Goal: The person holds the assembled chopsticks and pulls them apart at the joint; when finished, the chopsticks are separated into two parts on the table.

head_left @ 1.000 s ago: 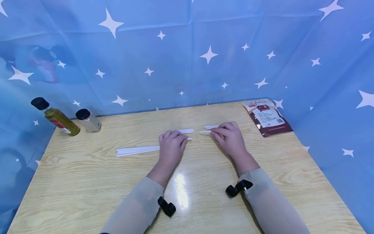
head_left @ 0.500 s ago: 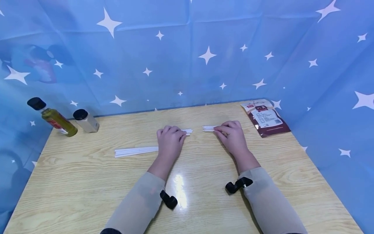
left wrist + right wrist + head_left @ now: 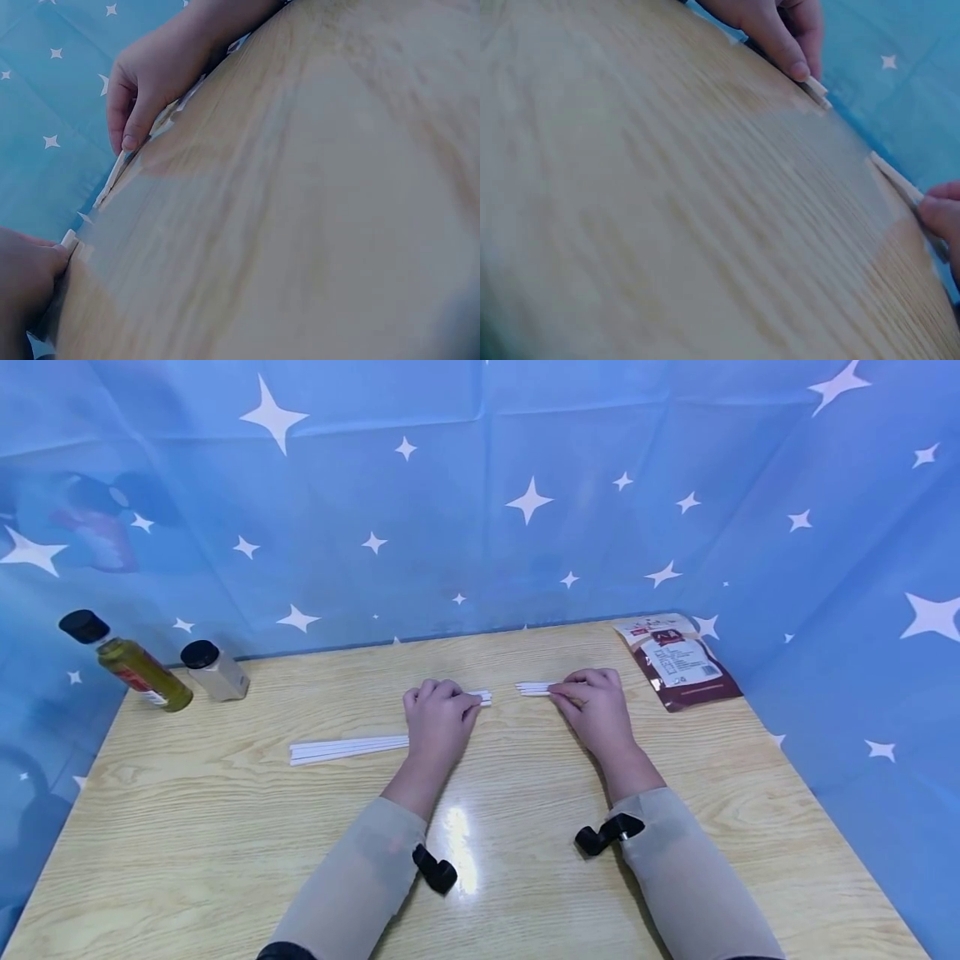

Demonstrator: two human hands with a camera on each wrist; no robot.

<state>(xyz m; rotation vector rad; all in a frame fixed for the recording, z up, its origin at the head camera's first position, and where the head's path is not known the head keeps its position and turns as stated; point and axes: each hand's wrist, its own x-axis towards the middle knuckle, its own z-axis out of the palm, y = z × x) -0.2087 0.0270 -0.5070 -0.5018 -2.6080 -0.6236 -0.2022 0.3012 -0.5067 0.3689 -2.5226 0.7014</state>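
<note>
My left hand point(image 3: 438, 718) pinches a thin white stick point(image 3: 486, 703) between thumb and fingers, low over the table. Its end lies close beside the ends of other white sticks point(image 3: 480, 694), which the hand partly covers. To the right, my right hand point(image 3: 596, 710) pinches another thin white stick point(image 3: 536, 694) next to a small row of white stick ends point(image 3: 528, 685). A gap parts the two sets of ends. In the left wrist view the right thumb presses on its stick point(image 3: 112, 178). The right wrist view shows the left thumb on a stick end point(image 3: 817, 88).
A flat bundle of long white sticks point(image 3: 345, 750) lies left of my left hand. An oil bottle point(image 3: 142, 675) and a black-capped shaker point(image 3: 217, 672) stand at the back left. A brown and white food packet point(image 3: 681, 664) lies at the back right, before a blue star-patterned curtain point(image 3: 450, 485).
Both hands have moved slightly away from me. The pinched sticks, a little apart from the other sticks a second ago, now lie right alongside them. Over the last half second little has moved.
</note>
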